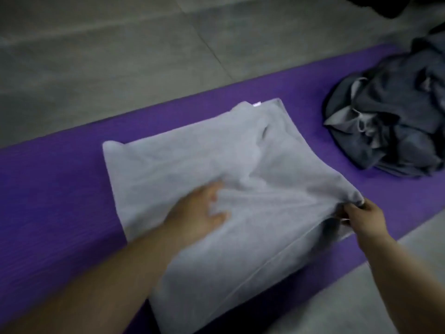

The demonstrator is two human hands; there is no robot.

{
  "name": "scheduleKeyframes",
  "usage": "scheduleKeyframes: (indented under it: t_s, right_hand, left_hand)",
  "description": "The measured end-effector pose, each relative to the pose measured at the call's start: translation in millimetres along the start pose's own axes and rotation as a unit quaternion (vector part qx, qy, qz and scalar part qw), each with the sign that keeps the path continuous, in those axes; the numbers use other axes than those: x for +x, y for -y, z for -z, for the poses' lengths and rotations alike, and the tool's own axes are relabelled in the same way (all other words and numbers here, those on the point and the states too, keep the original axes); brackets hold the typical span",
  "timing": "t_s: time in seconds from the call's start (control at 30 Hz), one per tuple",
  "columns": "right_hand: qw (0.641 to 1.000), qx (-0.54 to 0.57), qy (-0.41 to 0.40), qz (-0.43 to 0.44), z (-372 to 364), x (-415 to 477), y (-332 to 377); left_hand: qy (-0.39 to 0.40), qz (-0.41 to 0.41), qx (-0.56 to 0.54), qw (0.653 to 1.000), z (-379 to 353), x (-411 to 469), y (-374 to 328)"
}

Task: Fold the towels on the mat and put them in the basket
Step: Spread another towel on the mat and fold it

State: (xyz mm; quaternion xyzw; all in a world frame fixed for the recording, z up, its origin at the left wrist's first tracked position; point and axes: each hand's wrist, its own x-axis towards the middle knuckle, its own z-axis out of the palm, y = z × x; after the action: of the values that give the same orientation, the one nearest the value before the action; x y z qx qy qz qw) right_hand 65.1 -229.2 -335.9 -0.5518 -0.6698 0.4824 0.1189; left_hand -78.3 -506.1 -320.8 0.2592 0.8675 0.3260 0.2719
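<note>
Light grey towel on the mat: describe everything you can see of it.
The light grey towel looks like soft terry cloth. It lies wrinkled and partly doubled over across the purple mat. A small white tag shows at its far edge. The left hand rests on its middle with fingers spread. The right hand pinches its right corner, which is raised off the mat. A dark towel pile lies apart to its right.
</note>
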Motion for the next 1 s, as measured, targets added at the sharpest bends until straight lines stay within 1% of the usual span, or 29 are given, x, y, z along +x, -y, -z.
scheduleKeyframes:
  t_s: [0.03,0.07,0.13,0.23,0.27,0.33,0.5,0.6,0.67,0.73,0.9,0.93,0.97,1.0]
  right_hand:
    - [1.0,-0.006,-0.019,-0.014,1,8,-12]
    - [0.999,-0.007,-0.03,-0.027,1,13,-20]
    - [0.998,-0.002,-0.046,-0.037,-1,18,-27]
    - [0.998,-0.009,-0.056,-0.022,0,20,-26]
    - [0.998,-0.006,-0.058,-0.021,2,20,-28]
    - [0.997,-0.005,-0.063,-0.033,9,19,-31]
    - [0.993,-0.033,-0.094,-0.064,23,18,-40]
    - [0.989,-0.092,-0.097,-0.067,28,19,-48]
    - [0.983,-0.144,-0.082,-0.074,27,18,-46]
    - [0.979,-0.179,-0.065,-0.073,25,19,-42]
    - [0.967,-0.236,-0.026,-0.092,21,22,-28]
    - [0.963,-0.249,-0.023,-0.102,19,23,-25]
    - [0.96,-0.258,-0.023,-0.105,17,22,-22]
    - [0.958,-0.263,-0.03,-0.109,15,21,-20]
  left_hand:
    - [-0.009,-0.054,0.079,0.995,-19,-19,13]
    - [-0.002,-0.098,0.127,0.987,-37,-36,27]
    - [0.0,-0.153,0.183,0.971,-67,-68,47]
    - [0.035,-0.154,0.187,0.97,-86,-95,48]
    - [0.035,-0.158,0.198,0.967,-91,-99,50]
    - [0.014,-0.164,0.228,0.96,-96,-101,53]
    - [-0.013,-0.219,0.225,0.949,-99,-107,57]
    - [0.003,-0.249,0.229,0.941,-99,-113,58]
    - [0.006,-0.233,0.217,0.948,-96,-117,62]
    - [-0.009,-0.228,0.222,0.948,-95,-121,66]
    - [0.021,-0.287,0.315,0.904,-84,-132,77]
    - [0.027,-0.279,0.316,0.907,-77,-132,78]
    - [0.027,-0.256,0.306,0.916,-70,-133,78]
    - [0.033,-0.217,0.295,0.93,-65,-134,79]
